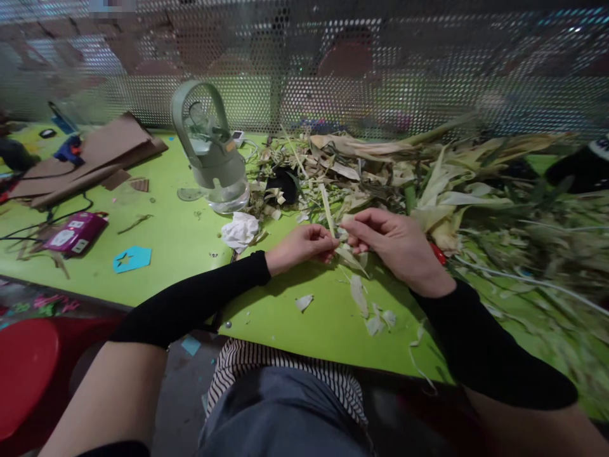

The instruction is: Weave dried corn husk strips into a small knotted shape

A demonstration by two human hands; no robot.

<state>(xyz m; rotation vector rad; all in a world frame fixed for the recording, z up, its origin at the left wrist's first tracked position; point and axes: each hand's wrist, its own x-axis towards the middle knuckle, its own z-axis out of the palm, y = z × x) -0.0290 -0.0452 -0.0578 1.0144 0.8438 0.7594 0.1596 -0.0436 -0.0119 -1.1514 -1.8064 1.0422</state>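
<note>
Over the green worktop, the left hand pinches a corn-husk strip; the right hand curls beside it, its hold unclear. Scraps lie nearer; big husks sit unshredded beyond.

The left hand pinches a narrow husk strip, which stands nearly upright. The right hand is positioned just beside it, fingers curled. Behind both, a husk pile covers the green table; a bottle stands at its left.
</note>
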